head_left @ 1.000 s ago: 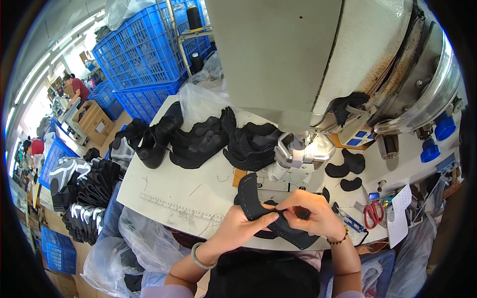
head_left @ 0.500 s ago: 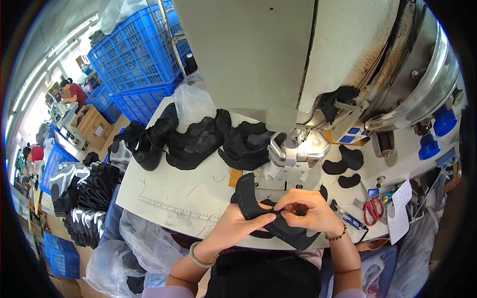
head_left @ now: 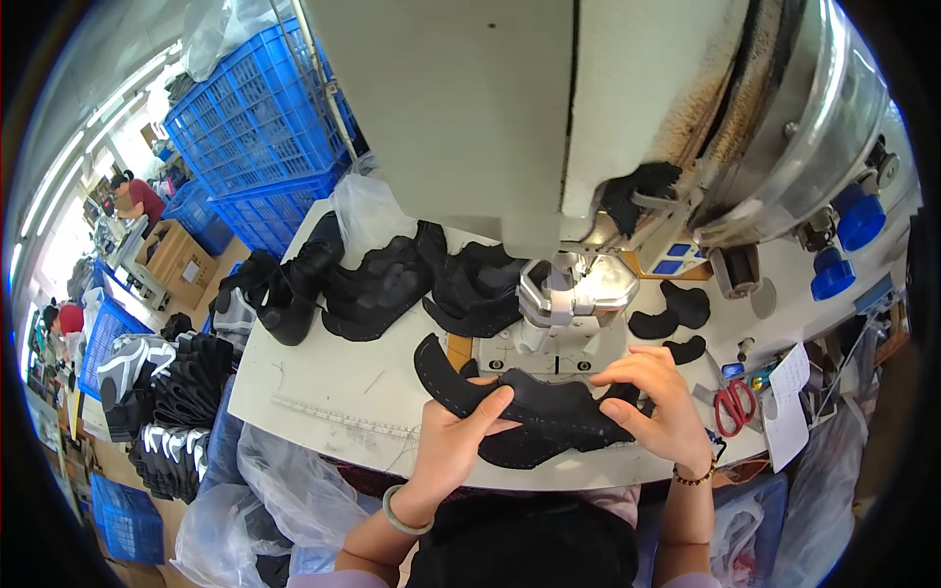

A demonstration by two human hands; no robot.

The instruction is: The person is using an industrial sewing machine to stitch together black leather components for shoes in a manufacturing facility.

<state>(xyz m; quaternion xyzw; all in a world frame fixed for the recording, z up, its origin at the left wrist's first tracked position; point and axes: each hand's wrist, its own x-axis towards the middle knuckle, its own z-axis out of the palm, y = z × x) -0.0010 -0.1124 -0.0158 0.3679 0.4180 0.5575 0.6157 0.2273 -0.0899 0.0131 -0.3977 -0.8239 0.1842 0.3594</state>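
A black stitched shoe upper piece (head_left: 554,407), long and curved, is held level above the front of the table. My left hand (head_left: 453,441) pinches its left part, with the thumb flat on top and the fingers underneath. At the piece's right end is my right hand (head_left: 665,407), open, its fingers apart and its thumb over the edge; whether it touches the material I cannot tell. Just beyond the piece stands the lit metal post (head_left: 549,299) of a sewing machine (head_left: 451,108). Another black piece (head_left: 524,448) shows below the held one.
Stacked black shoe pieces (head_left: 377,289) lie at the table's back left. Small black cutouts (head_left: 655,324), red-handled scissors (head_left: 733,407) and a paper sheet (head_left: 784,412) lie to the right. Blue crates (head_left: 260,108) rise at the far left; a printed ruler (head_left: 338,416) marks the white table (head_left: 294,372).
My right hand has come off the middle of the piece and moved right, its fingers spreading from a pinch. The piece has swung from steeply tilted to nearly level.
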